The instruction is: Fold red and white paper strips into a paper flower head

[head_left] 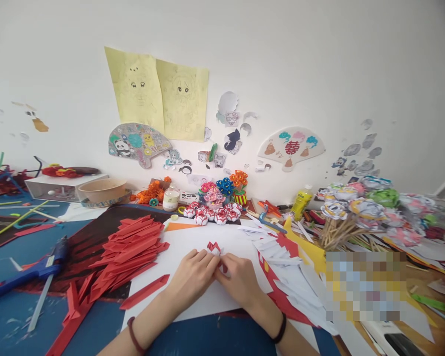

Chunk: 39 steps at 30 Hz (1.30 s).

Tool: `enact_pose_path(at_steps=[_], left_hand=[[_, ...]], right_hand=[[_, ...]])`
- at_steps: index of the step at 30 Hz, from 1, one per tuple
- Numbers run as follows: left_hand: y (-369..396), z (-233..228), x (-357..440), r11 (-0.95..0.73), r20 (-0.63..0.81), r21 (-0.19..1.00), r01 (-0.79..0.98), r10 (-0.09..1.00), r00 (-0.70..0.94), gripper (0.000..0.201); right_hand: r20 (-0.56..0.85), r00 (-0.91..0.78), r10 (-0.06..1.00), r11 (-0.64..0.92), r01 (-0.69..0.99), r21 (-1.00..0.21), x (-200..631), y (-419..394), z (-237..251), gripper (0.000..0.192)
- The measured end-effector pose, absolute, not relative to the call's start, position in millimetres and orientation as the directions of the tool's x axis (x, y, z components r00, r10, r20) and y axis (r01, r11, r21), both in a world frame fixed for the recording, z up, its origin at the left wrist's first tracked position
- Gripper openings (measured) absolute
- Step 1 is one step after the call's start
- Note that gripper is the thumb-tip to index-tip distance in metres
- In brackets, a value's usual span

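Observation:
Between my fingertips, a small red and white folded paper flower (214, 248) stands just above a large white sheet (181, 239). My left hand (196, 272) grips its left side with curled fingers. From the right, my right hand (239, 277) pinches it near the base, so its lower part is mostly hidden. Left of my hands lies a heap of red folded paper strips (129, 252), with one loose red strip (145, 291) on the sheet's edge. White folded paper strips (282, 257) are spread to the right. Several finished red and white paper flowers (222, 215) sit behind my hands.
A blue glue gun (54, 264) lies at the left, and a tan bowl (103, 192) stands behind it. A small white jar (171, 200) and a yellow bottle (301, 202) line the back. Paper flowers on sticks (335, 210) crowd the right.

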<state>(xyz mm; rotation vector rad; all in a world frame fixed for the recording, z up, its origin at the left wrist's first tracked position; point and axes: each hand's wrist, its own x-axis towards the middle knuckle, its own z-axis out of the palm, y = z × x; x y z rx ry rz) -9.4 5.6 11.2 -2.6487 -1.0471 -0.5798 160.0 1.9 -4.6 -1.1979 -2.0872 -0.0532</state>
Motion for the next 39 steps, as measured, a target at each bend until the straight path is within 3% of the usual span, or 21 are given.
enact_pose_path(at_steps=[4, 9, 12, 18, 23, 39], left_hand=[[10, 12, -15, -0.67, 0.492, -0.023, 0.742, 0.638, 0.592, 0.014], [12, 17, -27, -0.631, 0.532, 0.138, 0.763, 0.697, 0.481, 0.014], [14, 16, -31, -0.604, 0.529, 0.239, 0.76, 0.738, 0.419, 0.013], [20, 13, -32, -0.52, 0.458, 0.492, 0.698, 0.837, 0.3, 0.014], [22, 17, -33, -0.465, 0.381, 0.655, 0.595, 0.884, 0.271, 0.013], [20, 17, -31, -0.434, 0.347, 0.733, 0.523, 0.901, 0.261, 0.013]], right_hand=[[0.621, -0.344, 0.704, 0.629, 0.709, -0.319, 162, -2, 6, 0.01], [0.617, -0.183, 0.766, 0.522, 0.737, -0.43, 174, 6, 16, 0.013], [0.553, -0.247, 0.796, 0.552, 0.671, -0.495, 177, 8, 16, 0.017], [0.558, -0.344, 0.755, 0.651, 0.502, -0.57, 175, 7, 13, 0.021], [0.623, -0.309, 0.718, 0.68, 0.501, -0.535, 175, 7, 15, 0.013], [0.683, -0.35, 0.64, 0.743, 0.506, -0.437, 176, 7, 10, 0.014]])
